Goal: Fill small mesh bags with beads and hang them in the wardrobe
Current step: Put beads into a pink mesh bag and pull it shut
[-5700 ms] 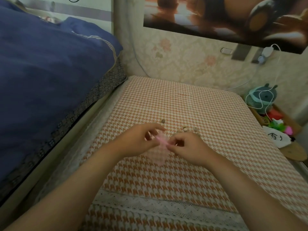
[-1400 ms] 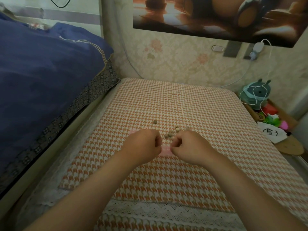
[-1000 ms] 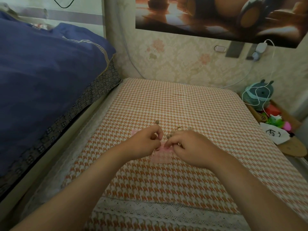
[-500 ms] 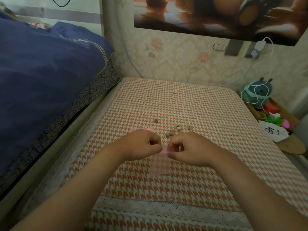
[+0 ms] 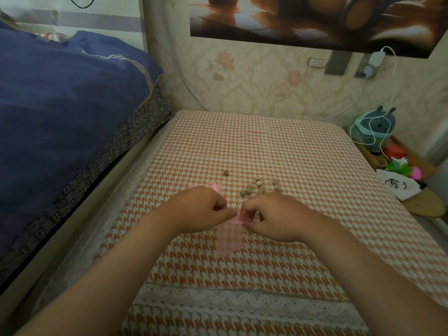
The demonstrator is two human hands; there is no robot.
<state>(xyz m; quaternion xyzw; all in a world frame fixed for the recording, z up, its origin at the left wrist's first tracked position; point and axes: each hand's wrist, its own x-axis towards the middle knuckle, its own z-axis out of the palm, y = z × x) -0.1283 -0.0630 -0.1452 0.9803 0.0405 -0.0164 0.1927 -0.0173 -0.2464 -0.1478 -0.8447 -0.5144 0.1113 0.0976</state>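
Two-handed hold on a small pink mesh bag (image 5: 229,241), near the middle of the orange-checked cloth (image 5: 266,146). Left hand (image 5: 198,209) pinching the top rim on one side with thumb and curled fingers, right hand (image 5: 274,217) pinching the other side. Reaches from the fingers toward the near edge. Loose brown beads (image 5: 252,187) just beyond the hands; second pink bag (image 5: 214,187) behind the left knuckles.

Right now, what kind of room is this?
Most likely a bedroom. A blue quilt is piled on the left, an orange checked bed cover lies beside it, and a teal toy with ears sits by the flowery wall. The left hand and right hand pinch a pink mesh bag over that cover.
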